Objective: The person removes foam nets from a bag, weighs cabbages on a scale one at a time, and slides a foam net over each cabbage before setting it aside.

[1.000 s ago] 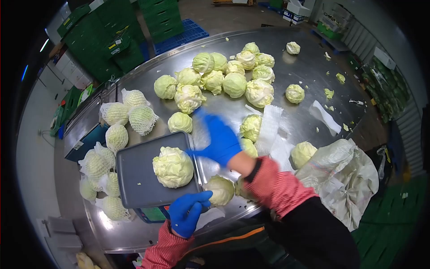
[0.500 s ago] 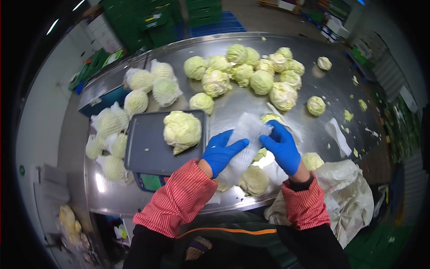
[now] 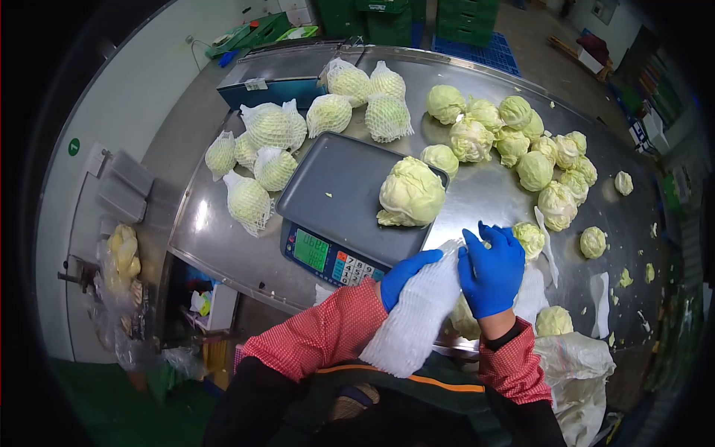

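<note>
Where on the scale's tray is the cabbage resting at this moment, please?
In the head view, the cabbage sits at the right end of the grey tray, just beyond the gloved left hand.

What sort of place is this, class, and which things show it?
Probably a produce packing room: bare cabbages are clustered on a metal table, others sit in white nets, and one cabbage rests on a digital scale.

This looks like a produce packing room: a metal bench (image 3: 201,223) spans the frame, with a digital scale (image 3: 335,197) near the centre, netted cabbages (image 3: 268,125) towards the upper left and bare cabbages (image 3: 535,171) at upper right. Green crates (image 3: 467,22) stand stacked by a blue pallet (image 3: 488,56) along the top.
</note>
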Motion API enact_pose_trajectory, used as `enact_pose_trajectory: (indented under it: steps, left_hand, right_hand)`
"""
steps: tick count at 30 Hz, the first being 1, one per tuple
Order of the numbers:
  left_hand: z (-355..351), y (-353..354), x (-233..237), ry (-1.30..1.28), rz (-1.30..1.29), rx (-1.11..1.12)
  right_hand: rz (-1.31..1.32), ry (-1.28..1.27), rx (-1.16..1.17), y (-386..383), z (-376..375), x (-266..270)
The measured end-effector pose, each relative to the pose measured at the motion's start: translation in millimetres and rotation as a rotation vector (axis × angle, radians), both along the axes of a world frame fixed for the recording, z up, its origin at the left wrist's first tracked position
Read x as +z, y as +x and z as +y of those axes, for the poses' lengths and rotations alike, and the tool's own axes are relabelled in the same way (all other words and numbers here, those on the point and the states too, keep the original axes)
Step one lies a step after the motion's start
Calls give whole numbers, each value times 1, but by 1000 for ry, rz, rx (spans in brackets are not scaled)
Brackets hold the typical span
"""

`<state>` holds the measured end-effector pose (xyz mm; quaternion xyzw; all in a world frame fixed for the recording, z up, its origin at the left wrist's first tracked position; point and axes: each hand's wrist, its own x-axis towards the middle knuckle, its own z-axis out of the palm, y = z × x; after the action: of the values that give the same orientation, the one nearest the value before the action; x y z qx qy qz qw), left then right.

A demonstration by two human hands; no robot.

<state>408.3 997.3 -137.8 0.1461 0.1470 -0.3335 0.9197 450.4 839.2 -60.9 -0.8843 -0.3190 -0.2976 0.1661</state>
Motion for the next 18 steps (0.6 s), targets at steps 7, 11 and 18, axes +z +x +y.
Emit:
enact_pose_trajectory:
  steps: [7,11,18]
  left_hand:
    - [0,-27,-4,-111,-85,318]
    - [8,-32,-39,422,-253,404]
    - [70,-22,14,898,-458,-502]
  right_hand:
    - [1619,972,311,-27,5,-20]
    - [2055,416,572,-20,-7,-34]
    - [1857,1151,429,39,-34,-60]
